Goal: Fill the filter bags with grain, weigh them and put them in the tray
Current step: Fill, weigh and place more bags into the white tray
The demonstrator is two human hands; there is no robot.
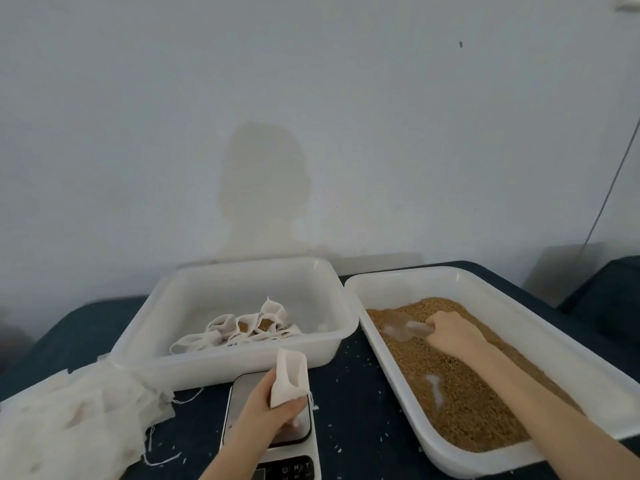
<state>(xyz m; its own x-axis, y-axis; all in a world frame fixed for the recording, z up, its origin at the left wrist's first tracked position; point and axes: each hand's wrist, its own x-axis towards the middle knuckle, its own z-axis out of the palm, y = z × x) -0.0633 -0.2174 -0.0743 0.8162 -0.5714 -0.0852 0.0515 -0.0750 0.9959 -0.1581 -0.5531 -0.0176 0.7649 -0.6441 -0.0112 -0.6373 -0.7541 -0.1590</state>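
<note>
1. Nearest is the scale, which makes a handy landmark. The left hand hovers right above its platform, fingers curled round the base of an empty filter bag, mouth up, presumably so it's ready for a pour.
2. Left of the scale sits a pile of spare bags, within easy reach.
3. Right of the scale, the right hand reaches out into the grain tray, arm stretched, fingers gripping a clear scoop buried in the grain.
4. Behind the scale, the tray holds the filled bags.
</note>
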